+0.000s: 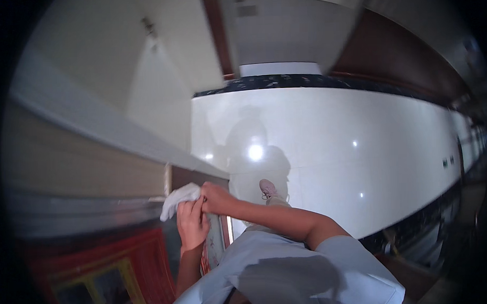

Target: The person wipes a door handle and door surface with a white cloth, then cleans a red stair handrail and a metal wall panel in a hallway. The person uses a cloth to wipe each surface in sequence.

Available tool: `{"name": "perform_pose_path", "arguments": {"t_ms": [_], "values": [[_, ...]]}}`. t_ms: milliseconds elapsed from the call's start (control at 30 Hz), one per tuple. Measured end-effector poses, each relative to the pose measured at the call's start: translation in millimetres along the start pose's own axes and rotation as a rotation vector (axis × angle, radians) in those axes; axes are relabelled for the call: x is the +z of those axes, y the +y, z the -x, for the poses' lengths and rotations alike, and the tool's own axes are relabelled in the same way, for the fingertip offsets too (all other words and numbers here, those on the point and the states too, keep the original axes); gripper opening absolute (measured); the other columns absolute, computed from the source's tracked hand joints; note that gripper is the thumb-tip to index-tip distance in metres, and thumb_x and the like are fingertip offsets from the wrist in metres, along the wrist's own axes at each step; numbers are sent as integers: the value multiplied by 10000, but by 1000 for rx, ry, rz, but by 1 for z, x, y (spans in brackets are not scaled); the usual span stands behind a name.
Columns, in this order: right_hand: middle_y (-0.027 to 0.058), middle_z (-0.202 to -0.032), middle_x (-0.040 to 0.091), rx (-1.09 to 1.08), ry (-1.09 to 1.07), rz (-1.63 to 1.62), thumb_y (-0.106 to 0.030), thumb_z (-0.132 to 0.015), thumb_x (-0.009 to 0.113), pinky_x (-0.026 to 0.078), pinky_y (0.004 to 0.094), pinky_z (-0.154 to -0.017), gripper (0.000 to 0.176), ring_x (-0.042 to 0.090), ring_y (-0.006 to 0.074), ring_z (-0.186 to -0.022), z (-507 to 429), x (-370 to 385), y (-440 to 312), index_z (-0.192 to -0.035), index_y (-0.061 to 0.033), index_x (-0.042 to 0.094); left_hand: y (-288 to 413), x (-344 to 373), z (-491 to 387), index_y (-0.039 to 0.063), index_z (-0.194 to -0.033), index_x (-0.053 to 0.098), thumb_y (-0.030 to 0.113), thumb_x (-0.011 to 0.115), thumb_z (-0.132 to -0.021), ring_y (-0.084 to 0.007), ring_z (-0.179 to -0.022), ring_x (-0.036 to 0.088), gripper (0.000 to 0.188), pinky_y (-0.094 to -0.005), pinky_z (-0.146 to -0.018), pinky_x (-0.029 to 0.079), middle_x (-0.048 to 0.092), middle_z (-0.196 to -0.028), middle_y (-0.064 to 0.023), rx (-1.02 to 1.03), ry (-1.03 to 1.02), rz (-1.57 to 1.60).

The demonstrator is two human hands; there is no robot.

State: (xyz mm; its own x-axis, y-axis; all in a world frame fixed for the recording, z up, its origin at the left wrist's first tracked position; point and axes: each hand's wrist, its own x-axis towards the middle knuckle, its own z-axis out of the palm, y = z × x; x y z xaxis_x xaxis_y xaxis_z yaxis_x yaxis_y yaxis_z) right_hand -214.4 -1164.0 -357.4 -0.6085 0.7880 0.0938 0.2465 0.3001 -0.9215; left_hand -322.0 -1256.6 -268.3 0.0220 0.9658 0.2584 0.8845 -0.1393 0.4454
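Note:
Both bare hands meet low on the left, in front of my body. A crumpled white cloth (181,197), possibly a glove, sticks out beyond the fingers towards the left. My left hand (192,224) comes from below, its fingers bent around the lower side of the cloth. Against it, my right hand (217,198) is closed in a fist at the cloth's right end. A small dark bit shows between the hands; what it is I cannot tell. The right fingertips are hidden.
Glossy pale floor tiles (324,149) stretch ahead and right, edged by a black speckled border (281,81). Beyond stands a grey door (291,29). A pale wall (164,74) rises at left. A red panel with yellow frames (151,267) is close below left. My pink shoe (267,188) shows.

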Motion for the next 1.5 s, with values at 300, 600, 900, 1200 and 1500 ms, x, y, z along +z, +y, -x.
{"name": "perform_pose_path", "arguments": {"t_ms": [300,600,900,1200,1500], "values": [[223,-971,587,177,181,-44,-220,-783,685,473,460,-808,243,575,385,-922,65,-62,26,-811,11,615,32,58,-15,-14,-1238,672,-114,671,-749,-391,-990,628,499,-464,-904,504,667,-1055,-198,252,-32,279],[136,-1023,595,403,782,-109,-154,-766,703,508,369,-770,192,600,269,-911,190,-172,69,-761,-27,559,131,135,-96,114,-1295,683,-133,662,-780,-338,-1053,688,571,-409,-890,548,702,-1150,-187,498,-413,432],[153,-901,629,567,1167,16,-161,-801,705,511,408,-745,206,636,309,-822,317,-274,91,-828,-18,559,320,242,-136,112,-1251,713,-147,650,-823,-284,-930,710,504,-374,-811,563,735,-1058,-157,796,-588,598],[166,-926,675,886,1615,-136,-174,-867,701,517,394,-758,352,673,306,-844,465,-308,92,-1113,-13,509,486,322,-124,36,-1080,686,-140,708,-771,-265,-862,665,357,-359,-783,539,677,-953,-113,1063,-700,785],[199,-1022,683,1052,1820,-245,-248,-862,703,513,417,-843,380,675,332,-970,540,-353,120,-1138,-6,604,627,421,-126,23,-939,629,-130,710,-759,-207,-745,559,249,-310,-646,495,589,-899,-101,1142,-899,873]]}}
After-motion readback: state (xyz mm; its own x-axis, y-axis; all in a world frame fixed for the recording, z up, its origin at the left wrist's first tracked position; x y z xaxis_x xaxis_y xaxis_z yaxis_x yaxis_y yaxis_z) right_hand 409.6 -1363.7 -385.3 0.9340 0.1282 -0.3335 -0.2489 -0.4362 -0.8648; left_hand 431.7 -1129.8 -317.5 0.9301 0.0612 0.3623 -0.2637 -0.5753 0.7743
